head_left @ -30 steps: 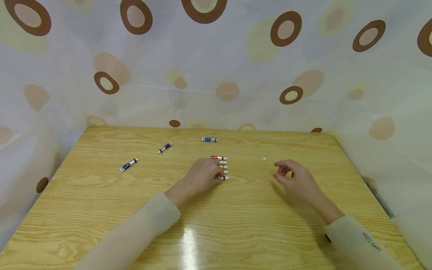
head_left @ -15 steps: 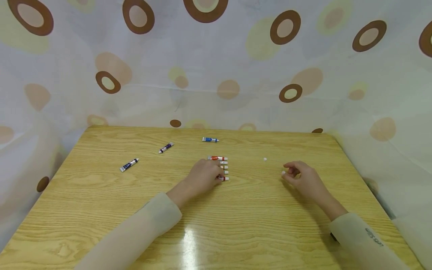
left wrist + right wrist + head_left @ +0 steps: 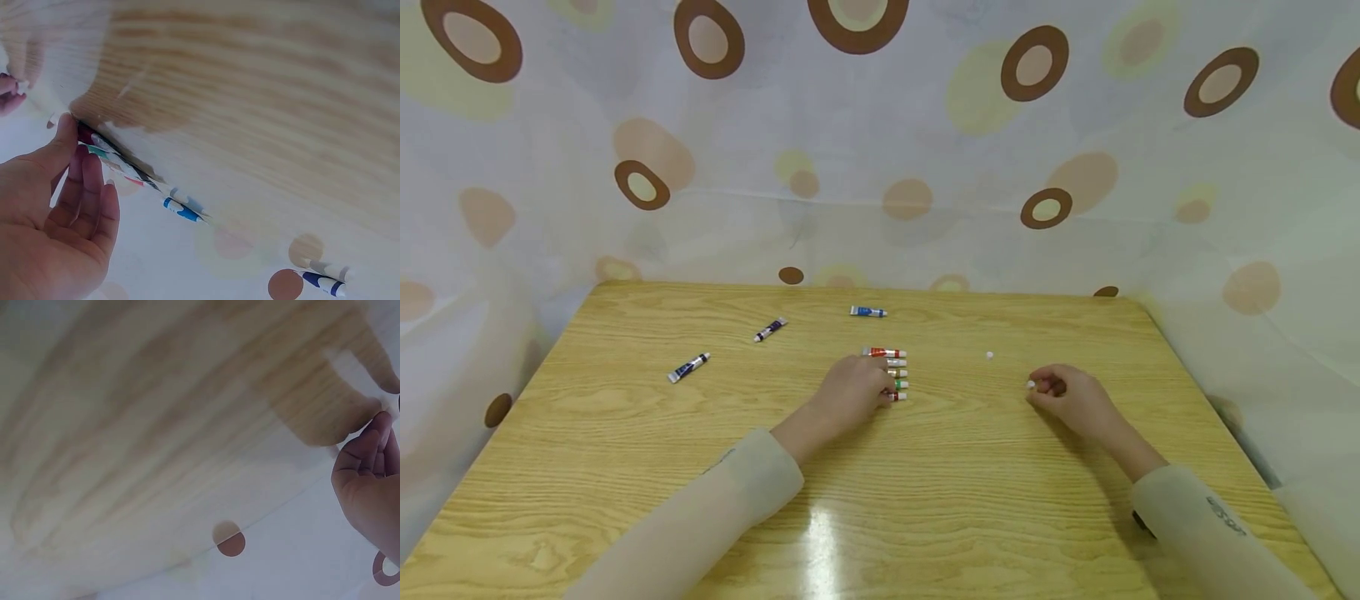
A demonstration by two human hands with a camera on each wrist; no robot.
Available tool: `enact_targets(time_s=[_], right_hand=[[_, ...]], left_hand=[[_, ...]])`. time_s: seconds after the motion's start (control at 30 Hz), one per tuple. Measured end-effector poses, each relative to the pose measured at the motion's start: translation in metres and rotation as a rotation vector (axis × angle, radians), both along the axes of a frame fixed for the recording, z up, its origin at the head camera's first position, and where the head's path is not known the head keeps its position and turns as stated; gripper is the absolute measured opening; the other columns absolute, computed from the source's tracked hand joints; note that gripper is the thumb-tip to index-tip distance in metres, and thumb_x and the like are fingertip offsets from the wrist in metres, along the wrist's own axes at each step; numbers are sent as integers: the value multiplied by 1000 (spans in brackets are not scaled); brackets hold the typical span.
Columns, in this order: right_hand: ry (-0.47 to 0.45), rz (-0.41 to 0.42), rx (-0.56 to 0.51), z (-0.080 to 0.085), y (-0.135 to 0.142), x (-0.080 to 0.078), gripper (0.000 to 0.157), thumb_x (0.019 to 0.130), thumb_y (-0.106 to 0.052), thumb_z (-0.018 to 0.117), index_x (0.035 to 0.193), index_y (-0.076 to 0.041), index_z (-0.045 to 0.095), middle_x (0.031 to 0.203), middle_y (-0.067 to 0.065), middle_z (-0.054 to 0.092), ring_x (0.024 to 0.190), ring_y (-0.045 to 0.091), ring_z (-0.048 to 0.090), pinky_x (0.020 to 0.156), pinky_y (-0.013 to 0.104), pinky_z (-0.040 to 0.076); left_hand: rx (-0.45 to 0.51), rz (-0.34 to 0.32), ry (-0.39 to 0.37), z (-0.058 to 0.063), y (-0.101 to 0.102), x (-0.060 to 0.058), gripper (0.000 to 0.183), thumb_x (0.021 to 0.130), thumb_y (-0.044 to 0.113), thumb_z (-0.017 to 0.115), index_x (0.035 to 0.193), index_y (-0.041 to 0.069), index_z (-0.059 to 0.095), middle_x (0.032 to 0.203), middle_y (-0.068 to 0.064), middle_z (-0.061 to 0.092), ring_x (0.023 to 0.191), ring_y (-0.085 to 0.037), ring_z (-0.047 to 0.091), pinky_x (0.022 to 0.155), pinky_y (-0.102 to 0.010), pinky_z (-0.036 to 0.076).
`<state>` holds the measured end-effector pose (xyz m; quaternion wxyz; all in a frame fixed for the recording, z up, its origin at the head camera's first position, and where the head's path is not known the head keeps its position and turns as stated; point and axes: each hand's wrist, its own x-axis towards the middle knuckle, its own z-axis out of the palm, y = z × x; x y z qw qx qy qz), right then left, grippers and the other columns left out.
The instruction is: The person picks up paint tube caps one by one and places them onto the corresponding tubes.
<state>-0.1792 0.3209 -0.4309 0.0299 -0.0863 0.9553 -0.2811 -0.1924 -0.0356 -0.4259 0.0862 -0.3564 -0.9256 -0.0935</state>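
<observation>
In the head view my left hand (image 3: pixel 850 392) lies over a row of small paint tubes at mid-table, caps pointing right. Its thumb and fingers grip the nearest one, a dark red paint tube (image 3: pixel 898 397); the left wrist view shows the thumb (image 3: pixel 65 134) at that tube's end. A green-banded tube (image 3: pixel 901 385) lies beside it, and a red tube (image 3: pixel 886 353) ends the row at the back; the hand hides most of the tubes between. To the right, my right hand (image 3: pixel 1071 402) pinches a small white cap (image 3: pixel 1031 385) between thumb and fingers, low over the table.
Another small white piece (image 3: pixel 989 355) lies behind and left of my right hand. Apart from the row lie a blue tube (image 3: pixel 868 312), a purple tube (image 3: pixel 771 329) and a dark blue tube (image 3: pixel 689 367). A patterned curtain (image 3: pixel 850 167) surrounds the wooden table (image 3: pixel 925 500).
My right hand has shifted a little to the right, and the white cap has come into sight at its fingertips. My left hand has stayed at the row, with the tubes barely shifting.
</observation>
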Motion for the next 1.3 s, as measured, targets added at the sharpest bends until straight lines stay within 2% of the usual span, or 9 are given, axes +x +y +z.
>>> enact_targets(time_s=[0.23,0.83,1.3], right_hand=[[-8,-22,5,-2,-1,-4,28,97,-19,72,116,2,71,98,10,71,84,11,61,69,20,49],[-11,-17,16,-4,-7,-5,21,98,-15,70,112,0,73,97,9,72,85,14,62,69,21,49],[-12,-26,-9,0,-5,-4,22,99,-17,69,113,-1,73,101,11,73,87,15,62,70,20,50]], left_hand=[[7,0,2,0,1,0,6,91,20,78,88,16,81,89,1,74,85,-15,69,80,-35,59],[-33,27,-7,0,4,0,9,93,23,77,93,16,83,94,1,76,89,-15,72,83,-33,60],[-23,26,-14,2,4,0,7,92,22,78,91,16,82,94,1,75,89,-15,70,85,-35,59]])
